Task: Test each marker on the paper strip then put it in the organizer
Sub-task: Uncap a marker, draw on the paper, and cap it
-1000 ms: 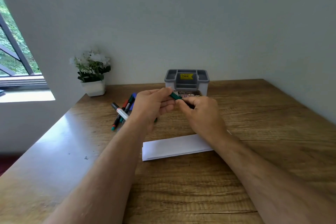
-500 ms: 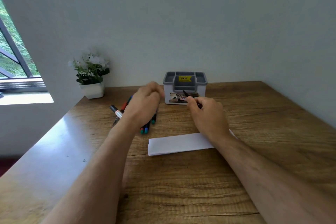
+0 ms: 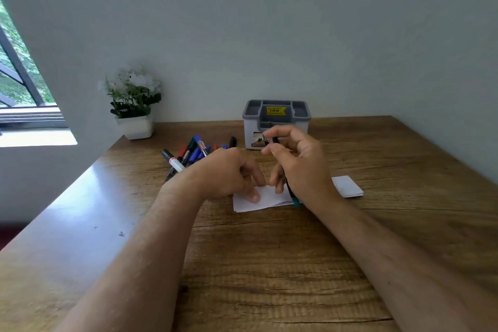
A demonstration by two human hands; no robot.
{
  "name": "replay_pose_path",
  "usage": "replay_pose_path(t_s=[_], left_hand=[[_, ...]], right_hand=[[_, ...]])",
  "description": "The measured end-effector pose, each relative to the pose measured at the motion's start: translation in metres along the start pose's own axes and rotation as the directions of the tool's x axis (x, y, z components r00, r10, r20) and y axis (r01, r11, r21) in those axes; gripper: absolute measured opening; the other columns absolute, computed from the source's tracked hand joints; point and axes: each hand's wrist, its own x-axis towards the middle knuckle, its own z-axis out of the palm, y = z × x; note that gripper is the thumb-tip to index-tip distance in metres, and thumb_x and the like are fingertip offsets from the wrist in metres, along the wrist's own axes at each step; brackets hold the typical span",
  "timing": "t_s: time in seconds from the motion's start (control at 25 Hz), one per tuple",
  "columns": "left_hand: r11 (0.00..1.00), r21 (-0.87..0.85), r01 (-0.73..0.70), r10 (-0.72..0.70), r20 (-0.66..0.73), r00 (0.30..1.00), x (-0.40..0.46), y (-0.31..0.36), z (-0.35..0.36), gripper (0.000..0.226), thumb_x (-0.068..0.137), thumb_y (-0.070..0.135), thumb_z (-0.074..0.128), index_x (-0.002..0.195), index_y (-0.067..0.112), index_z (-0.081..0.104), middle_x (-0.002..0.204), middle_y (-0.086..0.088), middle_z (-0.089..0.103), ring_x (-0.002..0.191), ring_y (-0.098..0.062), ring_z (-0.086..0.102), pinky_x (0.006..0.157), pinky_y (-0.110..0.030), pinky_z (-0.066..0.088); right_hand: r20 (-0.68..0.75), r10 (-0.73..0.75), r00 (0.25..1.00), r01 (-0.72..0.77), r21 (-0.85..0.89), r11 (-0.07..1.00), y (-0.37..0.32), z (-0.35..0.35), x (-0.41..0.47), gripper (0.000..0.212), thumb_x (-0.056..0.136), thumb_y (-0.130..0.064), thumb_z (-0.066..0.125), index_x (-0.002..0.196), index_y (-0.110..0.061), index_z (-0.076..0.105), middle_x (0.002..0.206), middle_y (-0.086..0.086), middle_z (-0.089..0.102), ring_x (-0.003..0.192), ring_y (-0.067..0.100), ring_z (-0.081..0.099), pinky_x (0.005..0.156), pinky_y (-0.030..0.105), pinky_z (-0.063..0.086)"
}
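Observation:
A white paper strip (image 3: 347, 186) lies across the middle of the wooden table. My left hand (image 3: 229, 172) rests on its left end, fingers pressing it flat. My right hand (image 3: 299, 167) hovers over the strip and holds a dark marker (image 3: 287, 183) with a teal end; the marker runs from my fingertips down past my palm. Whether its tip touches the paper is hidden. A grey and white organizer (image 3: 276, 118) stands behind my hands near the wall. A pile of several markers (image 3: 194, 152), blue, red, green and black, lies to the left behind my left hand.
A white pot with a flowering plant (image 3: 133, 105) stands at the back left corner by the wall. A window (image 3: 18, 83) is at far left. The table's left edge (image 3: 67, 197) runs diagonally.
My left hand moved from the marker pile down onto the strip's left end. My right hand came toward me with the marker and turned it over the paper. The cap left the marker a second ago.

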Motion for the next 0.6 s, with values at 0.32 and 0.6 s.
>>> replay_pose_path(t_s=[0.32, 0.6], left_hand=[[0.981, 0.114, 0.159, -0.173, 0.130, 0.976, 0.013, -0.003, -0.032, 0.018, 0.073, 0.020, 0.083, 0.078, 0.034, 0.075, 0.086, 0.021, 0.067, 0.099, -0.007, 0.056, 0.107, -0.044, 0.038], [0.986, 0.144, 0.087, -0.108, 0.141, 0.984, 0.023, -0.009, -0.028, 0.024, 0.075, 0.018, 0.082, 0.098, 0.024, 0.076, 0.084, 0.017, 0.068, 0.089, -0.005, 0.059, 0.092, -0.031, 0.044]], right_hand=[[0.158, 0.231, 0.960, -0.240, 0.047, 0.970, 0.001, 0.001, 0.000, 0.021, 0.094, -0.026, 0.064, 0.085, -0.007, 0.067, 0.068, 0.013, 0.069, 0.051, 0.025, 0.061, 0.046, 0.030, 0.049], [0.416, 0.161, 0.895, -0.135, -0.091, 0.987, -0.004, 0.014, -0.001, 0.012, 0.091, -0.008, 0.065, 0.082, -0.014, 0.070, 0.068, 0.010, 0.072, 0.054, 0.019, 0.064, 0.049, 0.028, 0.052]])
